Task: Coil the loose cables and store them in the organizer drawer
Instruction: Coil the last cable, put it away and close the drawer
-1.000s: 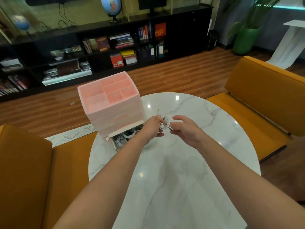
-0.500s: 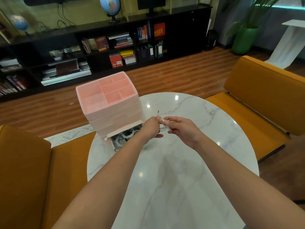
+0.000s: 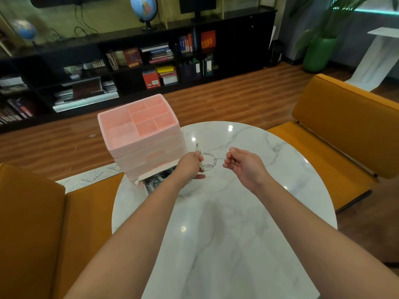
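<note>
A thin white cable (image 3: 209, 161) is wound into a small coil above the round marble table (image 3: 226, 212). My left hand (image 3: 190, 165) grips the coil, and one plug end sticks up above its fingers. My right hand (image 3: 241, 164) pinches the cable's other end, drawn out to the right of the coil. The pink organizer (image 3: 140, 134) stands at the table's far left edge. Its bottom drawer (image 3: 158, 180) is pulled out and holds several coiled white cables, partly hidden by my left forearm.
Orange seats flank the table: one at the left (image 3: 32, 223), one at the right (image 3: 345, 130). A black bookshelf (image 3: 140, 61) with books and globes runs along the far wall across a wooden floor. A green planter (image 3: 319, 52) stands at the back right.
My right hand has moved right, away from the left hand, pulling a short length of cable out of the coil. The left hand has stayed in place on the coil.
</note>
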Tool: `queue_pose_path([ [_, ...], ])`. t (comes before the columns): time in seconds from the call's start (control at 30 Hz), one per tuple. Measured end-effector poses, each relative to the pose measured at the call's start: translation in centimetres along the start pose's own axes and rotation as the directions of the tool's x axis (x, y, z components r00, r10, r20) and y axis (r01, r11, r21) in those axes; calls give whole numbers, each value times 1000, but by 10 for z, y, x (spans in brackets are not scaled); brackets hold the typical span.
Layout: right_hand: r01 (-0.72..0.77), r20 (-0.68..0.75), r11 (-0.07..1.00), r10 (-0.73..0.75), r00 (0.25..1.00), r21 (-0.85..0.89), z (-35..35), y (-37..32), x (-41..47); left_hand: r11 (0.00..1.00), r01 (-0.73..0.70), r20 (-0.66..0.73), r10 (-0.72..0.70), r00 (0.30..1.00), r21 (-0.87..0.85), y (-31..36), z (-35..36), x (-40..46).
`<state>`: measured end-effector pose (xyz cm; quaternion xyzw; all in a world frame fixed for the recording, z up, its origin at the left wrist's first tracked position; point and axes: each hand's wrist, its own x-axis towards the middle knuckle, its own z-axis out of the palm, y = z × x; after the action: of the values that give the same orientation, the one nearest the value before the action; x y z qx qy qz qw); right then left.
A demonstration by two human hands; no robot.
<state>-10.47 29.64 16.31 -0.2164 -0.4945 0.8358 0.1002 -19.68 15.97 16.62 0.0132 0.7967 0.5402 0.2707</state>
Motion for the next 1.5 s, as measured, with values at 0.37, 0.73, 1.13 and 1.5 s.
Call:
queue_pose_path([
  [0.37, -76, -65, 874, 51, 997, -480, -6, 6, 3, 932, -180, 263, 96, 960, 315, -5, 1, -6],
  [0.73, -189, -137, 804, 135, 981, -564, -1, 10, 3, 923, -282, 264, 212, 941, 263, -11, -2, -4],
  [1.13, -287, -118, 904, 262, 958, -318, -1, 5, 7, 980, -67, 363, 133, 922, -187, -12, -23, -11],
  [1.5, -322, 83, 942, 330, 940, -99, 2, -4, 4, 965, 0, 345, 94, 934, -263, -9, -27, -8],
])
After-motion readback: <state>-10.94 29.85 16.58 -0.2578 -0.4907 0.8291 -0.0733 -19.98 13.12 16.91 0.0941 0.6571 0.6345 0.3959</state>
